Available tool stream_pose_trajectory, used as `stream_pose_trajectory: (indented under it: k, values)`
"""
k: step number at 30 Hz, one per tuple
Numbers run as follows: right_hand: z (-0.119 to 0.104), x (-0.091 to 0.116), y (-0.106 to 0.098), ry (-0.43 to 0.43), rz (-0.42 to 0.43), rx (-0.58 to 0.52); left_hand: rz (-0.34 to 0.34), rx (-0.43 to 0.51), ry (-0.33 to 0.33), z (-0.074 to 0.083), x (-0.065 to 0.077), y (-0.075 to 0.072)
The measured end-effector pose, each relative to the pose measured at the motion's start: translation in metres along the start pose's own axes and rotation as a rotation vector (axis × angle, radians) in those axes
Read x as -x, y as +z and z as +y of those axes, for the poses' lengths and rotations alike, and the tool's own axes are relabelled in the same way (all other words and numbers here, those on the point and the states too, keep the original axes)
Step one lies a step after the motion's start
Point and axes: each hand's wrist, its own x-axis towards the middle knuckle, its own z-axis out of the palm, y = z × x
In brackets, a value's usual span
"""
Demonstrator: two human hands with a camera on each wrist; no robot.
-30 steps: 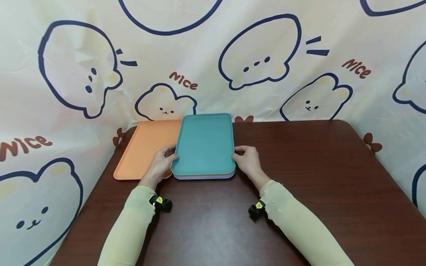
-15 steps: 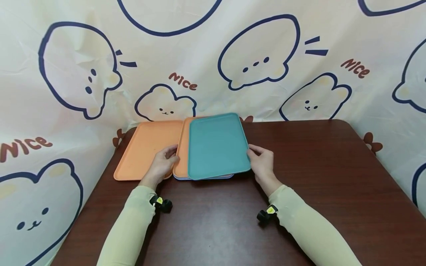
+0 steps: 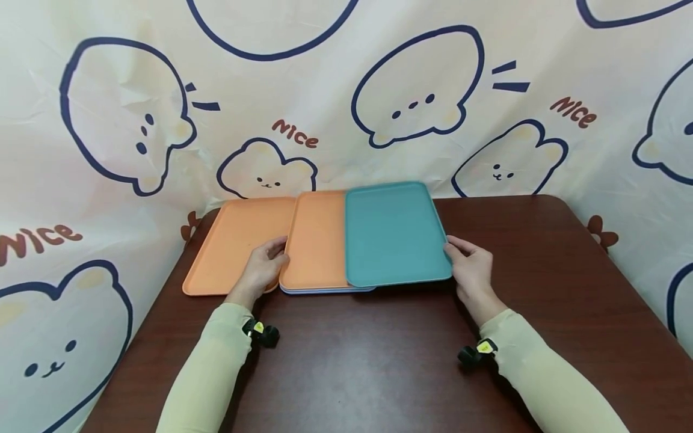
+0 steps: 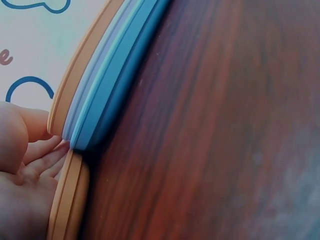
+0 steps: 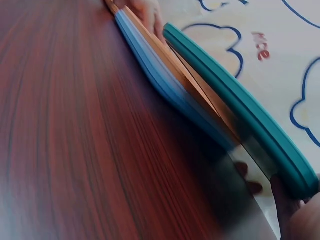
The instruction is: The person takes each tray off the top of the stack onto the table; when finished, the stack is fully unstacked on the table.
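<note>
My right hand (image 3: 473, 267) grips the right edge of a teal tray (image 3: 397, 234). In the right wrist view that teal tray (image 5: 245, 110) is raised and tilted over a stack. The stack has an orange tray (image 3: 316, 246) on top, with a lavender tray (image 4: 82, 100) and a blue tray (image 4: 107, 95) below it. My left hand (image 3: 261, 267) holds the stack's left edge, thumb at the orange tray's rim and fingers underneath. Another orange tray (image 3: 233, 240) lies flat at the left, partly under that hand.
The brown wooden table (image 3: 352, 355) carries all the trays near its far edge. Behind it hangs a pale curtain (image 3: 335, 90) printed with bear outlines. A wrist camera (image 3: 265, 334) is strapped at the left sleeve, another camera (image 3: 473, 355) at the right.
My right hand has slid the teal tray off to the right, uncovering the orange tray beneath. The left hand keeps its place at the stack's left edge.
</note>
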Motion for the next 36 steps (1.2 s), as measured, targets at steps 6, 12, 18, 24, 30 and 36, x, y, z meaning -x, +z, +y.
stream_pose_trajectory:
  k: [6, 12, 18, 24, 30, 36]
  values:
    - [-0.005, -0.009, -0.031, 0.054, 0.039, 0.001, 0.013, -0.029, -0.009, 0.002, -0.001, 0.0]
    - [-0.005, -0.018, -0.054, 0.095, 0.062, 0.025, 0.017, -0.061, -0.01, 0.002, -0.003, 0.0]
    - [0.002, -0.023, -0.062, 0.093, 0.039, 0.126, 0.027, -0.082, 0.006, 0.002, -0.005, 0.0]
    - [0.008, -0.026, -0.064, 0.061, -0.049, 0.285, 0.032, -0.05, -0.005, 0.002, -0.004, 0.002]
    - [0.001, -0.033, -0.072, -0.148, -0.17, 0.664, 0.041, -0.035, -0.008, 0.0, -0.005, 0.001]
    - [-0.006, -0.039, -0.077, -0.158, -0.274, 0.765, 0.049, -0.031, -0.017, -0.002, -0.006, -0.001]
